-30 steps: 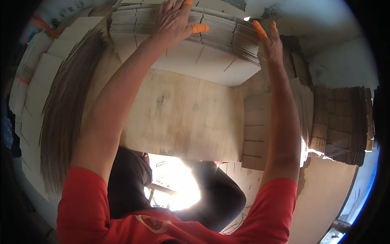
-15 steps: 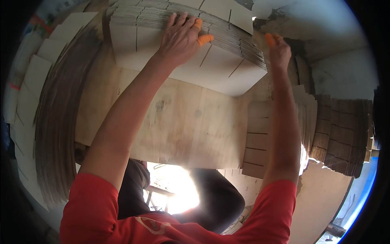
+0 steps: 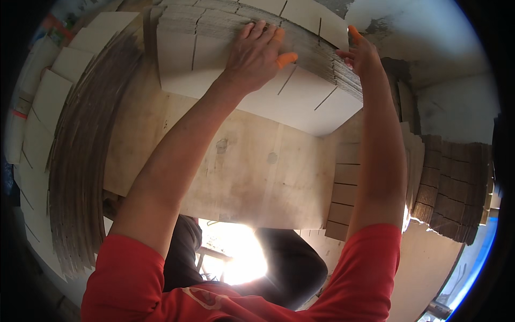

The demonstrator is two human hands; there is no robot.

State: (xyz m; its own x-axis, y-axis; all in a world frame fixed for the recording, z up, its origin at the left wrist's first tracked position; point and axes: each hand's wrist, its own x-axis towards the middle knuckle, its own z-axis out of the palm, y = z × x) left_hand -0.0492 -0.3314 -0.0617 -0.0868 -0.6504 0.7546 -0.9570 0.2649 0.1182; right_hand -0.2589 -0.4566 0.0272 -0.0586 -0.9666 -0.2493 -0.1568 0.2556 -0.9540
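Note:
A thick stack of slotted grey-white cardboard dividers (image 3: 230, 59) lies at the far side of the board, its layered edges toward me. My left hand (image 3: 256, 59) rests on the stack's near upper edge with its fingers stretched out. Orange covers wrap its thumb and one finger. At the stack's right end is my right hand (image 3: 363, 53), its fingers apart, one in an orange cover pointing up. I see nothing held in it. Whether its fingers touch the sheets I cannot tell.
A pale wooden board (image 3: 236, 161) spans the middle before my knees. On the left stands a tall, curved pile of dark-edged cardboard (image 3: 88, 155). More slotted cardboard bundles (image 3: 450, 182) stand at the right. A stained wall (image 3: 429, 53) rises behind them.
My right hand has opened from a closed grip and risen slightly at the stack's end. My left hand stays on the stack. The whole view has shifted a little.

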